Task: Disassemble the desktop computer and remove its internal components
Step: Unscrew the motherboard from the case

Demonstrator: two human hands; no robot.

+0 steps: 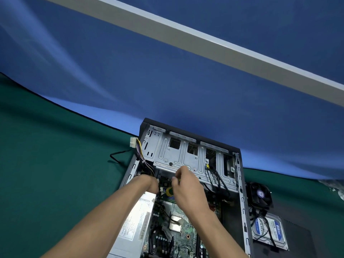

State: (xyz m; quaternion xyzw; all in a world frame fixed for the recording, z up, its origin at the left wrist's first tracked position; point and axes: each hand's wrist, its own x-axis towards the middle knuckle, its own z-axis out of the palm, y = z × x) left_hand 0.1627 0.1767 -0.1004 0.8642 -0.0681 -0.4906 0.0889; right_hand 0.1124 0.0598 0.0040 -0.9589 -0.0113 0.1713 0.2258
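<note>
Green mat, open computer case; right hand gripping screwdriver inside, left hand grip unclear

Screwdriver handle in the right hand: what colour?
Yellow and green screwdriver handle, gripped by the right hand; head view.

Case: open, on green surface.
Right hand: holds screwdriver over motherboard.
Left hand: inside case, grip hidden.
</note>
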